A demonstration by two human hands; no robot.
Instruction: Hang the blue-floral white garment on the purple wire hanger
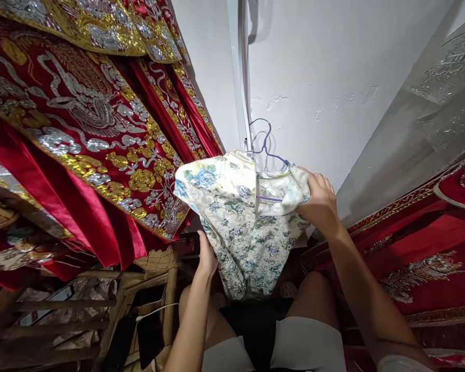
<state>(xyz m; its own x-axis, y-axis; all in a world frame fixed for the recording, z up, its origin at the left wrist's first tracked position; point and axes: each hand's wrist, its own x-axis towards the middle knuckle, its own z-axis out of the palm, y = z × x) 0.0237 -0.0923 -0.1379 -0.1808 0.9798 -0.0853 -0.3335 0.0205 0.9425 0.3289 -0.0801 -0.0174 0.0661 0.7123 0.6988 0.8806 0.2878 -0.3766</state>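
A white floral top (236,222) with blue and green flowers hangs in front of me on a thin purple hanger (273,155). The hanger's hook shows above the neckline against the pale wall, and its lower bar is visible inside the open neck. My right hand (321,201) is closed around the top's shoulder at the right. At the garment's lower left side is my left hand (207,256), its thumb raised. The left fingers are hidden behind the cloth, so their grip cannot be made out.
Red cloth (85,103) embroidered in gold and silver hangs at left. More red embroidered garments (422,258) are at right, below clear plastic covering (442,88). A white wall (313,67) stands ahead. Dark phones (150,336) with a white cable lie on a bamboo seat (170,289) at lower left.
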